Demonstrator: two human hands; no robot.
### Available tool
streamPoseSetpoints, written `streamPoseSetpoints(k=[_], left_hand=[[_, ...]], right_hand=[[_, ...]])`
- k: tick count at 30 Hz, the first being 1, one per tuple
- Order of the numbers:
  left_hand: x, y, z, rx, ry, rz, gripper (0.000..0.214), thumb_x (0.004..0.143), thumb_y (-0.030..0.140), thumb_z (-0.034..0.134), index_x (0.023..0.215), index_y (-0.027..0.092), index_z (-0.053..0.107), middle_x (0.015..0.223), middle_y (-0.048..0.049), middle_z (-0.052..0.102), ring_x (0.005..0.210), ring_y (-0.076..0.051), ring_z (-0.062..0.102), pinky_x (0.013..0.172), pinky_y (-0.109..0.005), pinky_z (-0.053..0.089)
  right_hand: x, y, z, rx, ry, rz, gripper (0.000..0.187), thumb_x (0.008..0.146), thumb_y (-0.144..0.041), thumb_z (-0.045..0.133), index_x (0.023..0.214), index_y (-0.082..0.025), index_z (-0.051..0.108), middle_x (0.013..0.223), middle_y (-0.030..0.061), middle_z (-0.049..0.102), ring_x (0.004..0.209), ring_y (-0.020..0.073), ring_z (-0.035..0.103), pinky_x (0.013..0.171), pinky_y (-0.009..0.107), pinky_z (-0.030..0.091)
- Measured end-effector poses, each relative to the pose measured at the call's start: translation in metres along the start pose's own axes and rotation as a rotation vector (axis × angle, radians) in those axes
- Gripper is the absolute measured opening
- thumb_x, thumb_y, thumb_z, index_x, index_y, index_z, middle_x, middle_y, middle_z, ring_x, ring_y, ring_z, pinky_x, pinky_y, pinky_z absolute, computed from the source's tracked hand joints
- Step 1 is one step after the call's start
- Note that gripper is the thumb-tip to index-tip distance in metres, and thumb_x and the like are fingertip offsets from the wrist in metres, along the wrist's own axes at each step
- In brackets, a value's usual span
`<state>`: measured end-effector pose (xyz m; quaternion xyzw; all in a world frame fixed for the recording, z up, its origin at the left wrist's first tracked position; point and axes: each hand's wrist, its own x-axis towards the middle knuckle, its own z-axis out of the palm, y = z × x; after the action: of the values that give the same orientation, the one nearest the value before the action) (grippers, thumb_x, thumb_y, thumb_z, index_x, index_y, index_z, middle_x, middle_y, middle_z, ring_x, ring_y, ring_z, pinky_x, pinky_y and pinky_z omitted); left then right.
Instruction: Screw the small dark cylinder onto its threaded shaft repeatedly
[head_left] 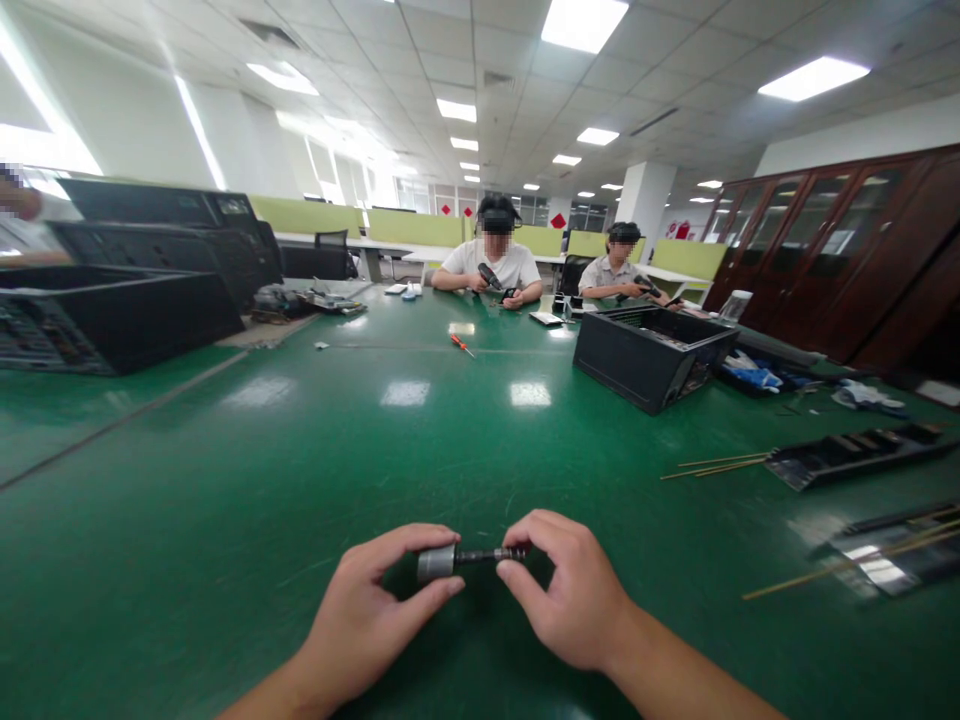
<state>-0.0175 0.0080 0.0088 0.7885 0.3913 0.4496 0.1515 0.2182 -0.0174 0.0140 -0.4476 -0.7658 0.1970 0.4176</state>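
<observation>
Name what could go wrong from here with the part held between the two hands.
1. The left hand grips the grey cylinder between thumb and fingers; if it slips, this round piece might roll across the smooth green table.
2. The right hand pinches the opposite end of the dark shaft; an uneven pull could tip it.
3. A thin yellowish rod lies to the right of the right forearm; a wide swing might knock it.
</observation>
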Motion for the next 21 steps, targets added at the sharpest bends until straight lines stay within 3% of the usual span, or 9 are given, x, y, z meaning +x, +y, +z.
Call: streamPoseSetpoints(k=[11,21], left_hand=[[-0.0011,-0.0036,0.0,-0.005,-0.023,-0.039,0.025,0.075,0.031,0.082,0.098,0.03,0.075,0.094,0.0033,0.078,0.085,-0.015,0.075,0.082,-0.019,0.059],[0.0023,-0.0045,-0.0046,-0.029,-0.062,-0.213,0.026,0.078,0.041,0.077,0.099,0.025,0.075,0.095,-0.0023,0.077,0.087,-0.02,0.073,0.082,-0.027,0.058]], right_hand=[[0.0,0.0012,-0.0015,-0.003,0.005,0.003,0.004,0.083,-0.018,0.066,0.087,-0.02,0.065,0.082,0.0008,0.066,0.079,0.0171,0.06,0.073,0.028,0.042],[0.0019,0.0023,-0.0025,0.002,0.03,0.034,0.004,0.083,-0.017,0.066,0.086,-0.02,0.065,0.082,0.0004,0.066,0.078,0.0165,0.061,0.073,0.027,0.042]])
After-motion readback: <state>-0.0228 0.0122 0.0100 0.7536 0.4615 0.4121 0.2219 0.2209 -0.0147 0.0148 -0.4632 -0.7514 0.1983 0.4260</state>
